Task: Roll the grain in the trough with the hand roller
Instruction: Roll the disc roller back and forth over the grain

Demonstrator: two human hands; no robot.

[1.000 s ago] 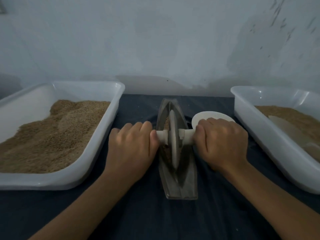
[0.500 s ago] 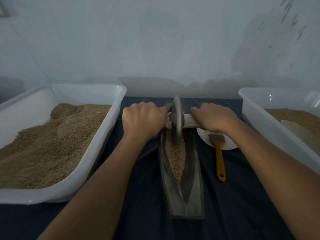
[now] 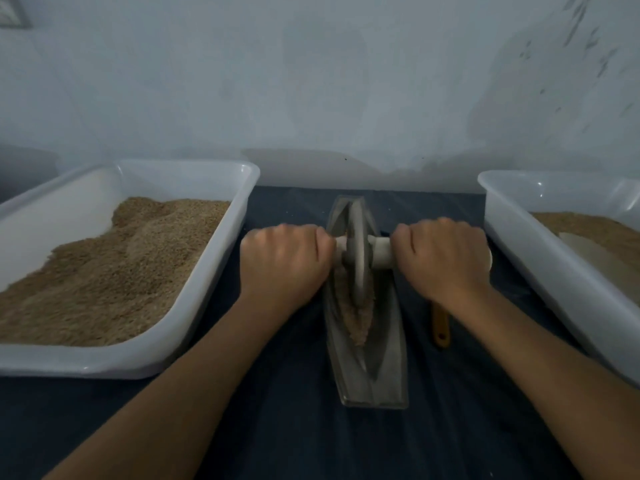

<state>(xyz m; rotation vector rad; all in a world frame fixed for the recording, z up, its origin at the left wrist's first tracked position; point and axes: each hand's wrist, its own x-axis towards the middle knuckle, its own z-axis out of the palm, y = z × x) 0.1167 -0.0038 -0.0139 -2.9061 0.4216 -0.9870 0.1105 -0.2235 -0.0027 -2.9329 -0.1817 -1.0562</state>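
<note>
Hand roller (image 3: 356,252) upright in trough (image 3: 367,368), disc seated toward far half; grain (image 3: 356,317) heaped along groove beneath and nearer; left hand (image 3: 284,261) and right hand (image 3: 443,258) wrapped tight on axle ends; best handled level, equal downward pressure both sides, even strokes, disc centred, grain kept off rims.

Two hands (image 3: 287,261) (image 3: 445,259), two tubs (image 3: 187,168) (image 3: 512,181), one trough (image 3: 372,382), one roller (image 3: 358,251).

A dark blue cloth (image 3: 277,427) covers the worktop. On it lie a white tub (image 3: 194,341) at left, another tub (image 3: 519,258) at right, the grey trough (image 3: 377,379) between them, and an orange-handled brush (image 3: 440,325) just beside the trough.
</note>
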